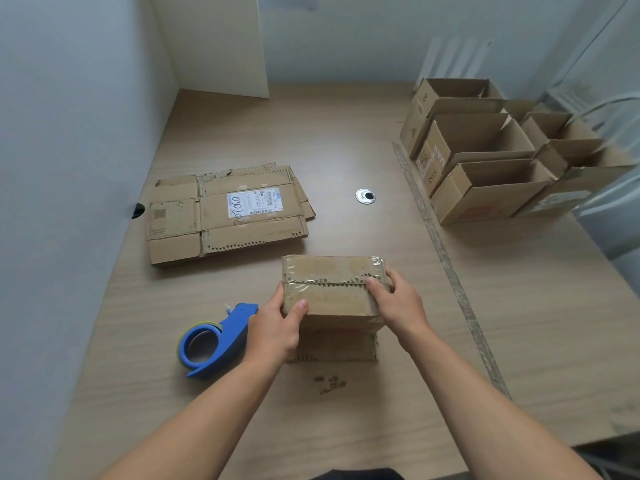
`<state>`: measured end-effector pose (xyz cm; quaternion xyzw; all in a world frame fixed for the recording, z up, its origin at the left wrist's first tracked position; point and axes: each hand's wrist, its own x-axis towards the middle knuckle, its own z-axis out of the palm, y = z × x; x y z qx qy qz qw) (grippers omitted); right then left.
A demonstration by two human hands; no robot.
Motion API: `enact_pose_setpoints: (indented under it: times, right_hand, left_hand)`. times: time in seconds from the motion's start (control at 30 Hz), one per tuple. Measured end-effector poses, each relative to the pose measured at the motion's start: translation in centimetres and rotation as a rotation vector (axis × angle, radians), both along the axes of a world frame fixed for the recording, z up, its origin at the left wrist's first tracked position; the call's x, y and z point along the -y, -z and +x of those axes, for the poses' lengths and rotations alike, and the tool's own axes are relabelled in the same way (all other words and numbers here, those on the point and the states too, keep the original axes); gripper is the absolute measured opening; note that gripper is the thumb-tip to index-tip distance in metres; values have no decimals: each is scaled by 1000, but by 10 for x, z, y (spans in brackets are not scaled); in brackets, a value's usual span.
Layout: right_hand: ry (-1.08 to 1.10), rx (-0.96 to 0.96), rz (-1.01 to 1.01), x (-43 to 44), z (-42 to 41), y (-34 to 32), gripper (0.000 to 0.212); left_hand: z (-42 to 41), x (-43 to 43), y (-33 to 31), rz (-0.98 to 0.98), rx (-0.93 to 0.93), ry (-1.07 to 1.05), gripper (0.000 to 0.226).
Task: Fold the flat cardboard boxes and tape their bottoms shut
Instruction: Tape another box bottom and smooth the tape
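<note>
On the worktop (311, 133), the left grip (277, 327) and right grip (398, 299) hold the taped box (332, 285) by its sides, right in front; squeezing hard might pop its seam open.

An office-like cubicle used as a packing station: a pale wood-laminate desk (346, 133) with a metal cable grommet (365, 196) at centre, and plain partition walls (69, 98) along the left and top. Flattened cartons (225, 213) lie centre-left, open made-up boxes (485, 161) crowd the right, and a blue tape dispenser (214, 341) and a taped box (329, 271) sit lower centre.
</note>
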<state>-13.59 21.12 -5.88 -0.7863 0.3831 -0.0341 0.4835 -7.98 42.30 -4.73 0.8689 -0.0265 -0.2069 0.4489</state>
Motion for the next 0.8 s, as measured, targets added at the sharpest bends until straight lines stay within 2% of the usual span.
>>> enact_pose_setpoints:
  times: [0.07,0.1,0.23,0.33,0.53,0.67,0.8]
  right_hand:
    - [-7,-35,-1,4,1,1,36]
    - [-18,-49,-16,8,2,3,38]
    - [-174,79,63,16,10,1,73]
    - [-216,113,184,18,10,-1,57]
    - [-189,127,275,26,9,1,23]
    - [-208,133,294,24,8,5,22]
    - [-247,133,254,27,10,6,19]
  left_hand:
    - [4,-5,-4,39,11,64,50]
    - [7,-7,-6,63,12,103,49]
    - [23,-9,-17,83,55,153,47]
    - [39,-5,-18,61,171,164,56]
    - [65,0,-12,58,201,257,42]
    - [74,-1,-10,77,195,341,49]
    - [79,-2,-12,104,184,374,40]
